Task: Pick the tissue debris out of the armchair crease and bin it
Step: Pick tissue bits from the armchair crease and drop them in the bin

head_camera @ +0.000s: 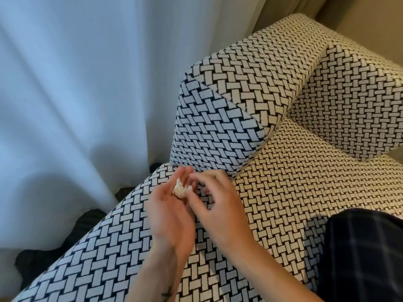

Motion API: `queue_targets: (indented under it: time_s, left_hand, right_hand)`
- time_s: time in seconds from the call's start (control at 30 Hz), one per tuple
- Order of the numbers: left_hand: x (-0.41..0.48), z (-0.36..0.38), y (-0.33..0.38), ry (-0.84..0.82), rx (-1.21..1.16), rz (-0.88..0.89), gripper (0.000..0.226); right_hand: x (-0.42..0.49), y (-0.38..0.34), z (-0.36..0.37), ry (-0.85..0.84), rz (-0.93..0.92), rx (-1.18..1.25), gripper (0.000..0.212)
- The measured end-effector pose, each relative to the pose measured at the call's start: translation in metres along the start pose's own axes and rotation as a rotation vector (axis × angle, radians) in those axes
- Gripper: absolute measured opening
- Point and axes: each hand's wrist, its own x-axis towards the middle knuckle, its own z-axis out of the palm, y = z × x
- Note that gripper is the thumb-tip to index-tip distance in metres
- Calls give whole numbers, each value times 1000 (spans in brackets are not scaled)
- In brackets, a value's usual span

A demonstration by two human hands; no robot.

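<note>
Tissue debris [180, 189] out of crease, now lying in my left hand [170, 212], palm up, fingers relaxed. Right hand [214, 201] curled, thumb and forefinger pinching wad's edge. Armchair [294, 192] crease [250, 168] looks clean. No bin in sight; binning not yet done.

The armchair [98, 264], covered in a black-and-white basket-weave fabric, is the carrying surface. Its seat cushion [294, 192] runs from 7 o'clock up to 3 o'clock. It meets the armrest [229, 101] at 12 o'clock along a crease [270, 138], and the back cushion [349, 105] at 2 o'clock. A dark plaid cloth [359, 258] lies on the seat at 4 o'clock.
</note>
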Motion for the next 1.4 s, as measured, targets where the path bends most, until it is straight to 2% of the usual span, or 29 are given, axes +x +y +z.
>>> queue_targets:
  time_s: [0.13,0.37,0.5,0.73,0.8,0.97,1.1,1.27,1.4]
  left_hand:
    - [0,3,-3,32,32,2,43]
    - [-8,11,-26,109,54,109,38]
    - [-28,26,-59,91,63,118,38]
    - [-79,56,-120,92,18,78,48]
    - [-92,70,-133,64,-2,101,49]
    - [-105,114,-171,-75,96,52,47]
    - [-115,147,-204,-135,219,90,38]
    - [-127,184,-241,-89,214,83,31]
    - [-133,219,-286,-108,123,-24,32]
  right_hand:
    - [3,-6,11,-106,50,36,37]
    - [1,-2,12,-97,111,116,18]
    - [-16,17,-23,-184,103,241,18]
    - [-56,42,-100,-245,136,296,22]
    - [-65,45,-121,-209,144,356,19]
    - [-75,62,-179,60,240,653,19]
    - [-83,80,-224,196,209,710,19]
    - [-95,106,-276,206,214,765,20]
    - [-106,140,-325,240,251,803,21]
